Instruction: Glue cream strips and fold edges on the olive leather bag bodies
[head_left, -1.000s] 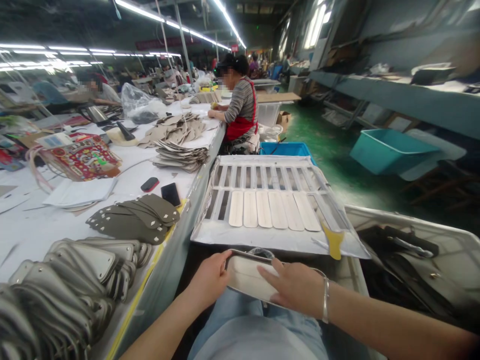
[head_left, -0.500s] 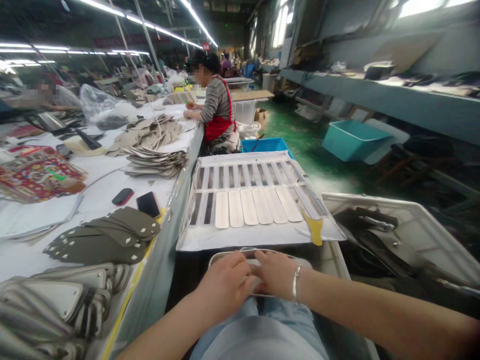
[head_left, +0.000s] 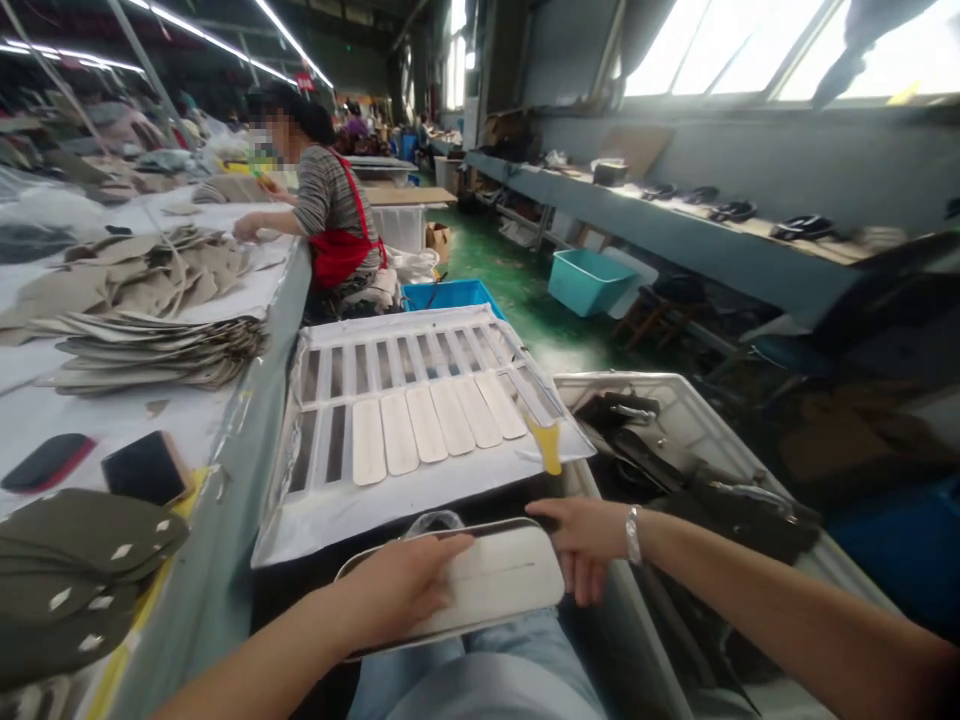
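Note:
Across my lap lies a long, round-cornered panel (head_left: 510, 572), pale on top with a thin line along its middle and a darker rim. My left hand (head_left: 409, 585) rests over the panel's left part, fingers stretched out on its surface. Just off its right end is my right hand (head_left: 581, 540), index finger extended and the others bent downward, holding nothing I can see. Ahead of my knees, a white slotted rack (head_left: 330, 525) carries several similar pale strips (head_left: 431, 425). A yellow tab (head_left: 547, 447) sits at the rack's near right corner.
A white bin (head_left: 634, 380) with dark pieces stands at my right. On the left table, dark cut pieces (head_left: 52, 550), a black block (head_left: 146, 467) and stacked grey pieces (head_left: 157, 350) lie. A co-worker in a red apron (head_left: 337, 255) sits ahead, beyond the rack.
My hands, close together on the panel before, are now apart: the right has moved to the right, off its end. More of the panel's pale top shows. The camera view has turned right.

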